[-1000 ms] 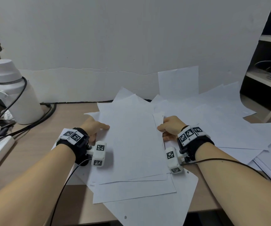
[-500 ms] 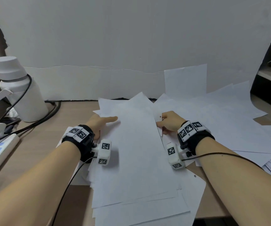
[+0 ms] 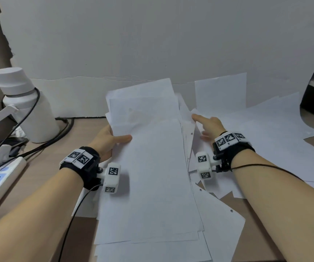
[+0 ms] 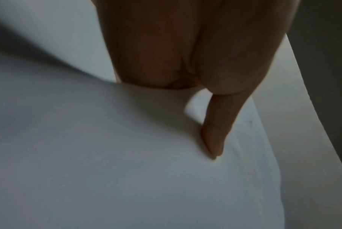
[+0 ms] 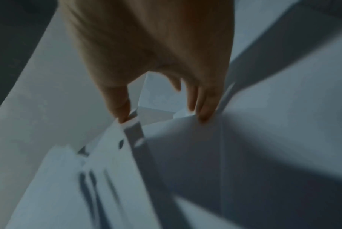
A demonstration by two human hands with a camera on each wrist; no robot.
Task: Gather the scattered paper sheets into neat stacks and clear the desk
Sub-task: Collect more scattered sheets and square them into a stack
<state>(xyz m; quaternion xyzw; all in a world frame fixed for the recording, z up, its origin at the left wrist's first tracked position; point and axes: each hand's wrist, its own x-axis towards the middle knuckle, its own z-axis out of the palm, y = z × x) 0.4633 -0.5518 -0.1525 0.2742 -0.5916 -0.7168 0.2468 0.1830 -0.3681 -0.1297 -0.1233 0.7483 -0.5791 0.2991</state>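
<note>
Between both hands | paper stack (image 3: 152,167) | left hand (image 3: 108,140) grip at left edge

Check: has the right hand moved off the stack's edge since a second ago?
Yes. The right hand has left the held stack, opening rightward onto loose sheets, toward the sheet leaning on the wall.

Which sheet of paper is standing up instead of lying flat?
The single sheet leaning upright against the white backboard, beyond the right hand; the others lie on the desk.

Black wrist straps (image 3: 88,163) w/ checkered tags (white cams, cables).
</note>
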